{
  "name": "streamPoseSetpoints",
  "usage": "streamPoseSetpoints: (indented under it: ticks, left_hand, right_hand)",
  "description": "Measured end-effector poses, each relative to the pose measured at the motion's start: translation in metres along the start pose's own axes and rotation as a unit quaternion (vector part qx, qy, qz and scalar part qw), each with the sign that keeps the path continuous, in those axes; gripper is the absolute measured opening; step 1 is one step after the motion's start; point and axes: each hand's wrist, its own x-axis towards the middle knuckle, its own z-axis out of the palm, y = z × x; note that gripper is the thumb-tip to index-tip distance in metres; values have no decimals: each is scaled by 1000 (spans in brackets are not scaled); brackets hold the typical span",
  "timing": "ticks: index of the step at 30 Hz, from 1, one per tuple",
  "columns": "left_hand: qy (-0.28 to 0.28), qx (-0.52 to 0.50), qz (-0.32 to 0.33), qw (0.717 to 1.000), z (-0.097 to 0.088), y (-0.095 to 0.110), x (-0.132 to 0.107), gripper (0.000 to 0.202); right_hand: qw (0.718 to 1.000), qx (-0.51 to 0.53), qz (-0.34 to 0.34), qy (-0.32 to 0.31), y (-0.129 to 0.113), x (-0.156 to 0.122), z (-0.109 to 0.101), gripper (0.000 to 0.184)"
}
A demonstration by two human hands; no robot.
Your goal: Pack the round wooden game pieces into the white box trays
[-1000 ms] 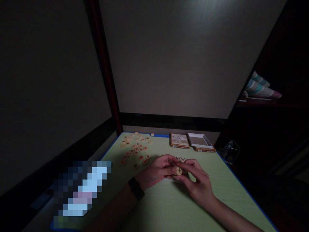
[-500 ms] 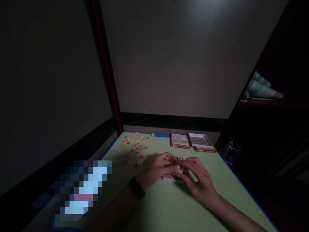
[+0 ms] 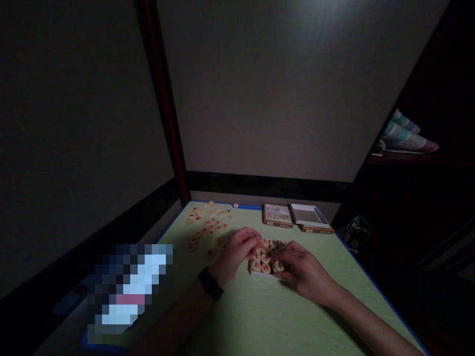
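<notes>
A small shallow box (image 3: 256, 272) lies on the green mat (image 3: 260, 316), with several round cream game pieces (image 3: 264, 258) packed inside in rows. My right hand (image 3: 302, 269) rests on the box's right side, its fingertips pressed on a piece at the near corner. My left hand (image 3: 237, 252), with a dark wristband, sits at the box's left edge with fingers curled over the far pieces; what they pinch is hidden. Several loose pieces (image 3: 210, 227) with red or dark marks lie scattered at the far left.
At the mat's far edge lie a printed box lid (image 3: 277, 215) and an open white tray (image 3: 309, 216). A glass object (image 3: 356, 231) stands off the right edge. A dark post (image 3: 166, 109) rises at the far left corner. The room is dim.
Both hands have come down from holding one piece between them above the box. That piece now lies in the box, and the hands have spread apart to its two sides.
</notes>
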Motion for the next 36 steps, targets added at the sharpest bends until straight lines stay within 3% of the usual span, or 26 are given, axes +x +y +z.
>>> streamPoseSetpoints:
  ticks: [10,17,24,31,36]
  left_hand:
    - [-5,18,12,1000,1,0,-1,25]
    - [-10,13,5,1000,2,3,-2,26]
    - [-8,13,0,1000,2,4,-3,26]
    - [-7,22,-1,1000,3,4,-4,27]
    - [-9,9,-6,1000,4,5,-5,29]
  right_hand:
    - [999,10,-30,8,4,0,4,18]
    - [998,28,-8,60,13,1,-7,25]
    - [999,33,-20,23,16,1,4,31]
    - [999,-4,-19,29,15,1,6,49]
    - [1000,4,5,5,10,0,-8,27]
